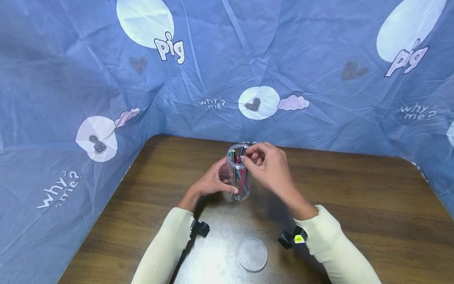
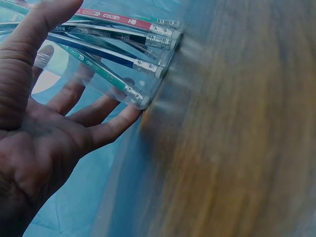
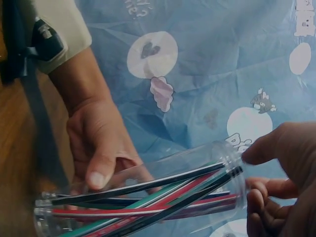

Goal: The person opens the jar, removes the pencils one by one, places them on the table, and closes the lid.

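Observation:
A clear plastic jar (image 1: pixel 238 189) with a round open mouth stands on the table. Inside lean several pencils (image 3: pixel 148 210) in red, green and black, their eraser ends at the jar's bottom. My left hand (image 1: pixel 213 179) holds the jar from the left side, thumb across its front and fingers behind. Up close, the left wrist view shows that hand (image 2: pixel 54 128) around the jar near its base. At the mouth is my right hand (image 1: pixel 271 167), its thumb and fingertips by the rim. Between these fingers (image 3: pixel 274 187) no pencil shows in the right wrist view.
A round clear lid (image 1: pixel 252 254) lies flat on the brown wooden table (image 1: pixel 337 189), nearer me than the jar. Blue printed sheeting (image 1: pixel 220 71) hangs behind the table and along its left side.

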Demonstrator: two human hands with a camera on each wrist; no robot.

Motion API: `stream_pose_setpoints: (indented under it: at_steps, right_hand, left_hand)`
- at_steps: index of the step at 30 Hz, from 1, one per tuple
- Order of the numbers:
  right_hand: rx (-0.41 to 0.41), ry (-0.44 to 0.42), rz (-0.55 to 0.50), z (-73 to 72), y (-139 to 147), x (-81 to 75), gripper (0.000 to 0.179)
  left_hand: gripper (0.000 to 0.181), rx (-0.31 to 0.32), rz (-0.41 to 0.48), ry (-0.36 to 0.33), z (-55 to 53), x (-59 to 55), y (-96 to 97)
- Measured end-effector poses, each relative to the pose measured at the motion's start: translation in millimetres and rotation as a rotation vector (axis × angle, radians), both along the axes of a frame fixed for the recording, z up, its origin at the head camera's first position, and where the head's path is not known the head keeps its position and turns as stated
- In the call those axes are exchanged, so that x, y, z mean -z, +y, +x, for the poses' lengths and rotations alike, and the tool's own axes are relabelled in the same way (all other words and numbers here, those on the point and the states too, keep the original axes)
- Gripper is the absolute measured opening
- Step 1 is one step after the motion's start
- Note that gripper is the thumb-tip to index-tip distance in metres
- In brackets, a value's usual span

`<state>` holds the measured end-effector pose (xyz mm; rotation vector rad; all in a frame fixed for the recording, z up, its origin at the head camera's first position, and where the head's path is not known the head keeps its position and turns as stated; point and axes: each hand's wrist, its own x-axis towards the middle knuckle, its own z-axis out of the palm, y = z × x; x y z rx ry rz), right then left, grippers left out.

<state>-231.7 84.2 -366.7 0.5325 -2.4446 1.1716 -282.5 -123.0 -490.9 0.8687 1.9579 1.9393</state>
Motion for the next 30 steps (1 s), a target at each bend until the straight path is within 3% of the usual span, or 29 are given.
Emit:
stream_pose_setpoints:
  at_steps: [9,19,24,30]
  right_hand:
    - [0.010,-0.115,0.191,-6.9,-3,-19.5,0.018]
    - [-0.040,-0.268,0.305,-19.8,-6,-36.7,0.022]
    - [-0.070,-0.296,0.384,-24.8,-9,-43.3,0.021]
    - [-0.034,-0.314,0.386,-26.5,-10,-42.2,0.019]
  left_hand:
    - [0.097,0.008,0.006,-0.004,0.6,0.6,0.8]
    - [0.096,0.001,0.005,-0.032,3.3,0.3,0.5]
    - [0.096,0.004,-0.002,-0.035,3.8,-0.5,-0.3]
    - [0.097,0.010,0.004,-0.037,2.9,-1.5,0.8]
